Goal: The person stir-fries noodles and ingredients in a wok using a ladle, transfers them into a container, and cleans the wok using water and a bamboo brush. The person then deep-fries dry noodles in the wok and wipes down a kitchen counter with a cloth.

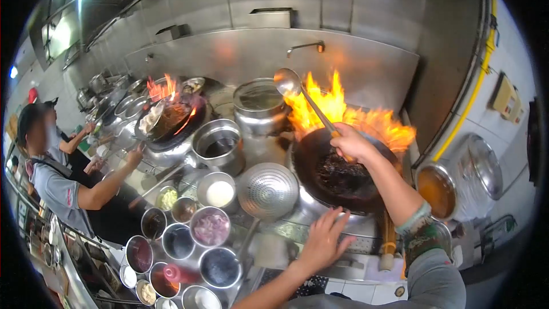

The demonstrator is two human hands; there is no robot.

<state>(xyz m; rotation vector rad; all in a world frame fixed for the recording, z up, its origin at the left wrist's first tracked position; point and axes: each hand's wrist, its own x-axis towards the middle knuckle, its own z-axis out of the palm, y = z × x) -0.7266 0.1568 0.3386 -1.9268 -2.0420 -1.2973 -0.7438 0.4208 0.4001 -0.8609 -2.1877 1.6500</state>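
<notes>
My right hand (351,144) is wrapped around the wooden end of a long metal ladle (314,107). The ladle's bowl is raised at the upper left, beside tall flames (320,106). Below that hand sits a black wok (311,166) on the burner, with dark, glossy contents in its bottom that I cannot identify. My left hand (325,239) is open with its fingers spread, just in front of the wok's near rim and holding nothing. A large perforated strainer (267,190) lies to its left.
Several metal bowls of ingredients, including sliced onion-like pieces (210,228), stand at the lower left. A steel pot (218,146) and a lidded pot (260,103) stand farther back. A co-worker (86,189) tends another flaming wok (171,120). A container of brown liquid (436,190) is at right.
</notes>
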